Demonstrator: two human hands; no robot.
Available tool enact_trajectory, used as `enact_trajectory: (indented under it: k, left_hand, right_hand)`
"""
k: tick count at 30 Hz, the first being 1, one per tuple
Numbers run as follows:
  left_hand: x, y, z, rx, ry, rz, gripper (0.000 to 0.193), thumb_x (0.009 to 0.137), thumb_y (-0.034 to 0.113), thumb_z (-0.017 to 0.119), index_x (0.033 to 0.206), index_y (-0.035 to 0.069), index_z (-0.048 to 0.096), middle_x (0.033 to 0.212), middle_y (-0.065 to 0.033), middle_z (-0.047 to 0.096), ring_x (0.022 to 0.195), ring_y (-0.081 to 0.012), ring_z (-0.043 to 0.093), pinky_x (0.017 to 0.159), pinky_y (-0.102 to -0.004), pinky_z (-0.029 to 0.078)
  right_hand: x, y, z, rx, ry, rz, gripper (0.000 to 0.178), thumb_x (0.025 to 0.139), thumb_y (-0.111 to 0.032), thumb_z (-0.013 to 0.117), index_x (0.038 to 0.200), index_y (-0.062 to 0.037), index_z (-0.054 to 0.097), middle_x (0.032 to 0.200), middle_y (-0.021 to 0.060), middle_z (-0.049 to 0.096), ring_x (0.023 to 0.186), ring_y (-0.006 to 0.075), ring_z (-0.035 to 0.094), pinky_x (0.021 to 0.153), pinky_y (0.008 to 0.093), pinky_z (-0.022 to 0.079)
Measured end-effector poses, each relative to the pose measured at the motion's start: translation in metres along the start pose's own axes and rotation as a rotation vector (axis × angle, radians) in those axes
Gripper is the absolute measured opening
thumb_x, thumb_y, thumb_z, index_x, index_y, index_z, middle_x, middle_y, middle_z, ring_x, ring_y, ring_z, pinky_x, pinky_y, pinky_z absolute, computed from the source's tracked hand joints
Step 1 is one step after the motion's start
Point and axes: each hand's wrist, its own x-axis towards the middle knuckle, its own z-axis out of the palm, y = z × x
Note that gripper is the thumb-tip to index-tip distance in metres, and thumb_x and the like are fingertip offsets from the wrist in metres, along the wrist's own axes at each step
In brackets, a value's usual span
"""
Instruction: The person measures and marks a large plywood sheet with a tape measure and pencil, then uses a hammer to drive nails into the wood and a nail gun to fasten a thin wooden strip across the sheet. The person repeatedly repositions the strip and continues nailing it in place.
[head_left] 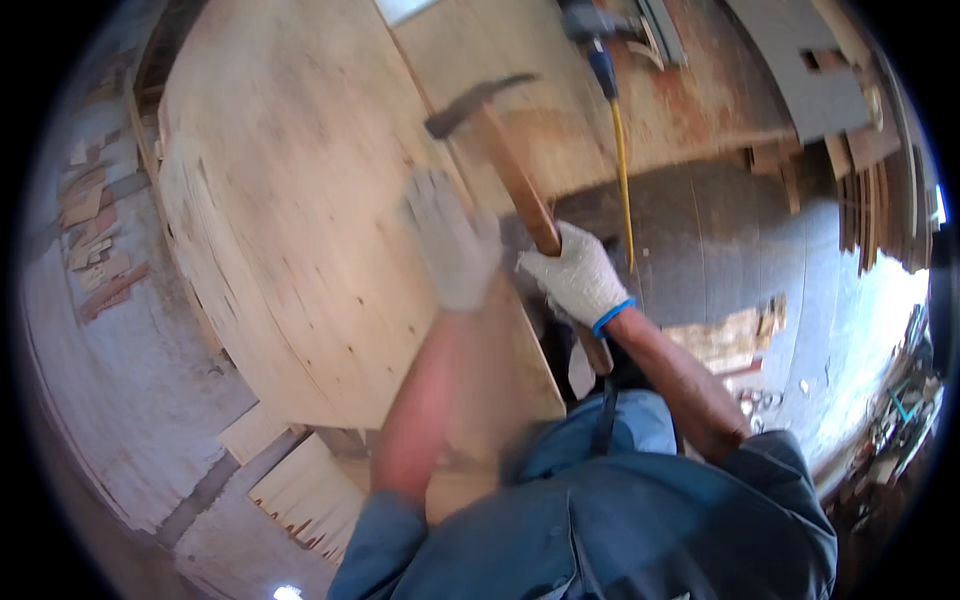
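Observation:
My right hand (583,275), in a white knitted glove with a blue cuff, is wrapped around the wooden handle of a claw hammer (518,185). The hammer's dark metal head points away from me, above the plywood. My left hand (447,235), gloved too and smeared by motion, has its fingers stretched out over the right edge of a large plywood sheet (300,250). Nothing shows in its grasp. Whether its palm touches the sheet I cannot tell. The sheet has dark spots and a few cracks along its left part.
A power tool (597,25) with a blue connector and yellow hose (625,170) lies at the far side on another board. Stacked boards (885,200) stand at the right. Wood scraps (100,235) litter the floor at left, and a debris pile (895,420) sits at lower right.

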Motion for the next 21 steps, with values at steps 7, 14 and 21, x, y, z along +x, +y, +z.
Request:
enact_trajectory:
  k: [7,14,21]
  left_hand:
    - [-0.030,-0.006,-0.021,-0.267,-0.281,0.535,0.023,0.091,0.015,0.067,0.113,0.010,0.071,0.120,-0.0093,0.069,0.124,-0.0346,0.058,0.122,-0.0614,0.023]
    - [-0.030,-0.012,-0.026,-0.252,-0.316,0.815,0.009,0.094,0.019,0.067,0.097,0.011,0.068,0.113,-0.0065,0.069,0.122,-0.0326,0.058,0.121,-0.0593,0.023]
    - [-0.038,-0.016,-0.015,-0.273,-0.166,0.867,0.007,0.093,0.015,0.070,0.098,0.010,0.068,0.108,-0.0068,0.070,0.118,-0.0315,0.060,0.119,-0.0562,0.026]
  right_hand:
    - [-0.126,0.055,-0.064,-0.209,0.169,0.050,0.037,0.084,-0.016,0.080,0.115,0.0017,0.069,0.083,0.0040,0.070,0.085,0.0119,0.068,0.077,0.0308,0.055]
    - [-0.190,0.141,-0.024,-0.063,0.293,0.259,0.030,0.084,-0.018,0.079,0.103,0.0016,0.068,0.071,0.0037,0.065,0.071,0.0107,0.062,0.067,0.0318,0.052]
    - [-0.219,0.150,0.028,0.051,0.229,0.367,0.027,0.084,-0.020,0.077,0.100,-0.0002,0.066,0.068,0.0018,0.060,0.060,0.0096,0.059,0.055,0.0306,0.049]
